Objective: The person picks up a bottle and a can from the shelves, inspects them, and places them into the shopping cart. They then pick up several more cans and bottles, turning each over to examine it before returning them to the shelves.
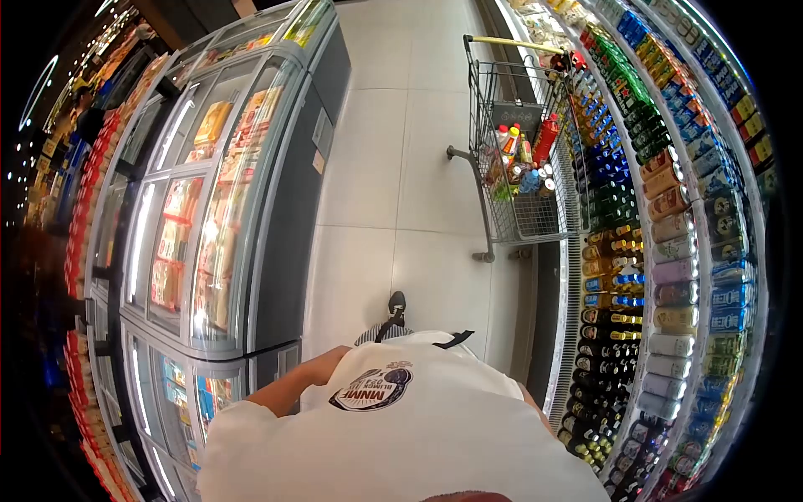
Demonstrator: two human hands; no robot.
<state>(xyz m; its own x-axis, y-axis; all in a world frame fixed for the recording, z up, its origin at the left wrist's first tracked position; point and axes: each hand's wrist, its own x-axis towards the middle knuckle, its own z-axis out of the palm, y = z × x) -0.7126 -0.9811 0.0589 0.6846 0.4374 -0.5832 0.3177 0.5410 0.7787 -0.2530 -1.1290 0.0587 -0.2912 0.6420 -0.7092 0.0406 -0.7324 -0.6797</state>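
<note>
Neither of my hands shows. My left forearm (pixel 305 376) reaches forward along my side and goes out of sight behind my white shirt (pixel 401 427). Only a sliver of my right arm (pixel 535 407) appears at the shirt's other edge. A shopping cart (pixel 527 219) stands ahead on the right, apart from me, beside the drinks shelves. In it lie a red bottle (pixel 546 138), several other bottles and some cans. One dark shoe (pixel 397 305) is on the floor in front of me.
Glass-topped freezers (pixel 226 201) holding packaged food line the left side. Shelves of bottles (pixel 606 351) and cans (pixel 673 293) run along the right. A pale tiled floor (pixel 364 159) stretches between them.
</note>
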